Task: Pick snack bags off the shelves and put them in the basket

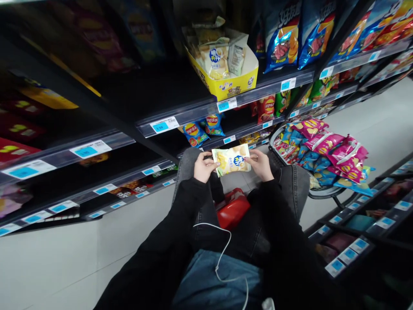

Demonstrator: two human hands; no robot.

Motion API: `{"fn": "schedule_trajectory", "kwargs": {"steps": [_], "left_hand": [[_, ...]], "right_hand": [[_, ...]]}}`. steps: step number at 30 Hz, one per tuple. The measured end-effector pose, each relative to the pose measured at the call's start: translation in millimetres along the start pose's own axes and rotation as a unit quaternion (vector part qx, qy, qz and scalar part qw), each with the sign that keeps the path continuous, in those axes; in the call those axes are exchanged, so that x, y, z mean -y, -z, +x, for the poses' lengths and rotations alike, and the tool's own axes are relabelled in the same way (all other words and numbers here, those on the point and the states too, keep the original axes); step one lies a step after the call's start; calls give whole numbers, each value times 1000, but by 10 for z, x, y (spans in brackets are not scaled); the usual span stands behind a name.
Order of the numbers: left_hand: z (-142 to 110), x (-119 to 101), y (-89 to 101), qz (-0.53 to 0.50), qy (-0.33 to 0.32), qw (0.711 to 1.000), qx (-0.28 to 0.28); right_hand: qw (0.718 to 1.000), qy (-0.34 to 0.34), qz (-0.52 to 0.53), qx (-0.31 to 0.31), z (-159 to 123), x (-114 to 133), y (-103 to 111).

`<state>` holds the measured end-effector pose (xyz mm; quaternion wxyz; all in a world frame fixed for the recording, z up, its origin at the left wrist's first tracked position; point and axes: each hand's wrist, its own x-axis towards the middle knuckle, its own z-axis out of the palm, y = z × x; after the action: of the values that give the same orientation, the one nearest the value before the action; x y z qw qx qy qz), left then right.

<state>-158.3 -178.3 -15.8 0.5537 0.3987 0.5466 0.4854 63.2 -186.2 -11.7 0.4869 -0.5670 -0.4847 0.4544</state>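
Observation:
Between my two hands a small pale yellow and white snack packet [231,159] with a blue logo is held out flat, above my knees. My left hand [204,167] pinches its left end, thumb on top. At the opposite end, the thumb and fingers of my right hand [260,164] grip the right edge. Similar packets [215,60] stand in a yellow display box [230,86] on the shelf ahead.
Dark shelves with price tags [164,125] run along the left and front. Blue chip bags [282,38] stand at upper right. A cart basket [325,191] heaped with pink bags [348,157] sits right. Something red [232,209] lies between my legs; a white cable [222,258] hangs over my lap.

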Motion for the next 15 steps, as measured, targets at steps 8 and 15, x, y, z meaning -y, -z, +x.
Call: {"fn": "schedule_trajectory", "kwargs": {"steps": [8,15], "left_hand": [[64,-34,19,-60,2,996,-61],[-34,-105,58,41,41,992,113]], "right_hand": [[998,63,-21,-18,-46,180,-114],[969,87,-219,-77,-463,740,508]]}}
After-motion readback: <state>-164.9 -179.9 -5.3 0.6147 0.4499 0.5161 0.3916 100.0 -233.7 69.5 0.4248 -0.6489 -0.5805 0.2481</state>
